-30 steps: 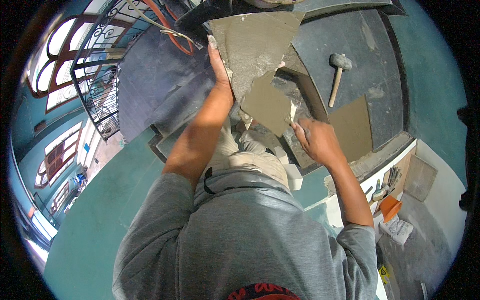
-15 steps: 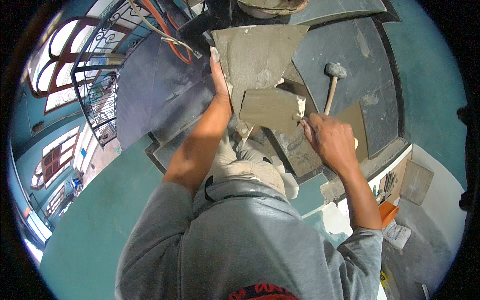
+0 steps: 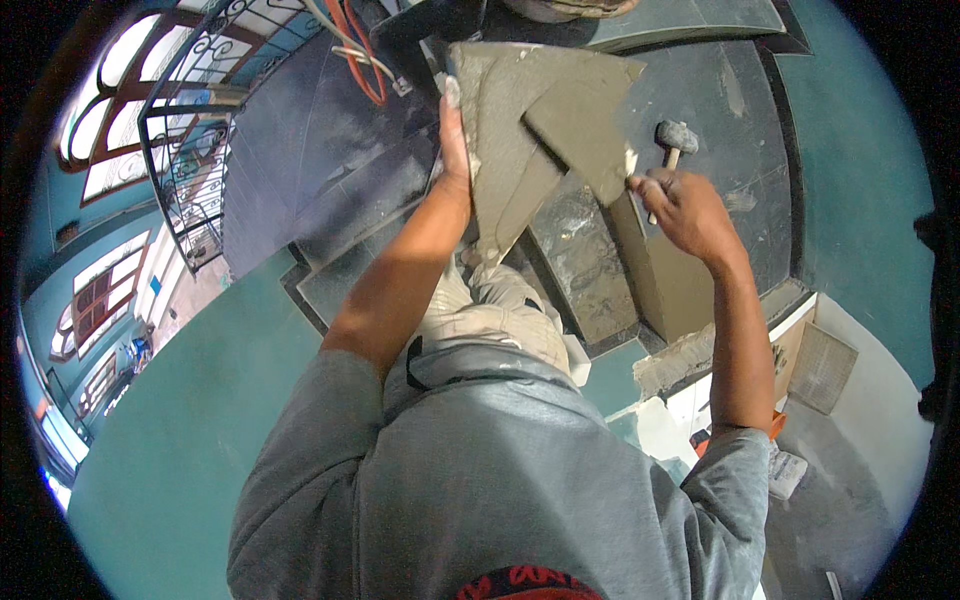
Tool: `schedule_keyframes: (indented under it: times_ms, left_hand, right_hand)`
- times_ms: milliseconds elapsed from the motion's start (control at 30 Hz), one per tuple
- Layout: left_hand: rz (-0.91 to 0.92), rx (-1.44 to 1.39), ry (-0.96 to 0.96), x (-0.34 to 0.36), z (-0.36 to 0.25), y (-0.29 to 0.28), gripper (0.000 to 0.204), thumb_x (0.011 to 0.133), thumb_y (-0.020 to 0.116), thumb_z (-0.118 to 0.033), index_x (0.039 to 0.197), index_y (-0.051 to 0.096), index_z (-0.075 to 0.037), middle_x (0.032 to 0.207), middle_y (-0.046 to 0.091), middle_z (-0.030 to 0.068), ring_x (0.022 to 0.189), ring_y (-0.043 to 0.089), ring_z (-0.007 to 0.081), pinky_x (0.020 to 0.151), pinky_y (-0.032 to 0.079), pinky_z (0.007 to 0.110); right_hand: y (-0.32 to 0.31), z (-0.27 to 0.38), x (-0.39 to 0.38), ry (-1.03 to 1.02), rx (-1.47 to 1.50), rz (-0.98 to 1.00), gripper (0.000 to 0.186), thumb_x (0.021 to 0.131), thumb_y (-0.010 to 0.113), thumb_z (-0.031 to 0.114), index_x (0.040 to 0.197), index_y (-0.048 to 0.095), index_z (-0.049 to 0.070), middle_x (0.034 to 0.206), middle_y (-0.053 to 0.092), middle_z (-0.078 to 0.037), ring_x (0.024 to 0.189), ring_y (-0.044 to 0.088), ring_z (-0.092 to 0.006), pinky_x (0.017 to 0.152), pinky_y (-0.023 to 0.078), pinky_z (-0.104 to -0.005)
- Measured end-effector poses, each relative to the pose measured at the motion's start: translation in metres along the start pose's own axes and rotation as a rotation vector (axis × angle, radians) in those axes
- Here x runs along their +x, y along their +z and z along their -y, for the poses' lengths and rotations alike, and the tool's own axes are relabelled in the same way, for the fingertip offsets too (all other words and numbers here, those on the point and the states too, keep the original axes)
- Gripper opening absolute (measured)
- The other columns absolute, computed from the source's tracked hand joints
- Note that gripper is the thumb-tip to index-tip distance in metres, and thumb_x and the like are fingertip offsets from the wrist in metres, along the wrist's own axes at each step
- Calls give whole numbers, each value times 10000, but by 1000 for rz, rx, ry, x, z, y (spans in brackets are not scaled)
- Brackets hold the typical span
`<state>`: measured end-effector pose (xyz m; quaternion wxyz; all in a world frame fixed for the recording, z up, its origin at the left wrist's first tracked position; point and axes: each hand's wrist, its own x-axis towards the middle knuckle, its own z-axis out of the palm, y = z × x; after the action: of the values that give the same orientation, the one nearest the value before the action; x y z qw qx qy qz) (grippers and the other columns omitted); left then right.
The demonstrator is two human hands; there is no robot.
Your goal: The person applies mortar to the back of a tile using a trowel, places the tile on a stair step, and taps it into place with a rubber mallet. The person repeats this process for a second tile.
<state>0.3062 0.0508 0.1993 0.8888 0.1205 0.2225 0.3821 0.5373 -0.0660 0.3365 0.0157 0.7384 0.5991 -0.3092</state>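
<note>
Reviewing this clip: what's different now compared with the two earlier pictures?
The right hand has carried the trowel upward in the view, from near the narrow lower end of the mortar-coated tile to over its wider upper right part. Nothing was newly gripped or let go. The left hand still holds the tile's left edge, and the mallet still lies to the right.
</note>
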Motion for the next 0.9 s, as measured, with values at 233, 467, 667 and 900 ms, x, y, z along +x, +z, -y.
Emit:
schedule_keyframes:
  times_ms: [233, 467, 667, 900]
  left_hand:
    - [33, -234, -113, 1, -2, 5, 1051, 853, 375, -912, 1547, 456, -127, 1496, 536, 217, 1284, 591, 449, 1002, 494, 701]
    - [42, -28, 74, 10, 1, 13, 940, 909, 352, -855, 1463, 532, -117, 1354, 638, 180, 1180, 661, 371, 912, 590, 589]
    - [-40, 100, 121, 17, 9, 13, 956, 907, 359, -842, 1525, 473, -122, 1456, 577, 199, 1235, 632, 410, 956, 565, 613]
    - [148, -12, 18, 18, 18, -5, 978, 883, 348, -863, 1554, 459, -160, 1529, 521, 180, 1325, 563, 422, 1051, 473, 663]
  right_hand:
    - [9, 22, -57, -241, 150, 359, 334, 988, 613, 344, 908, 743, 47, 780, 679, -227, 728, 672, -413, 667, 517, -480]
    - [6, 38, -68, -172, -48, 272, 293, 947, 646, 306, 869, 746, 42, 779, 687, -222, 749, 675, -426, 668, 510, -502]
    - [-5, 46, -81, -168, -283, 350, 257, 920, 658, 292, 880, 762, 60, 837, 710, -207, 763, 674, -426, 703, 538, -500]
    - [-6, 14, -92, -195, -131, 175, 314, 948, 649, 328, 865, 719, 33, 784, 670, -217, 758, 654, -435, 673, 505, -502]
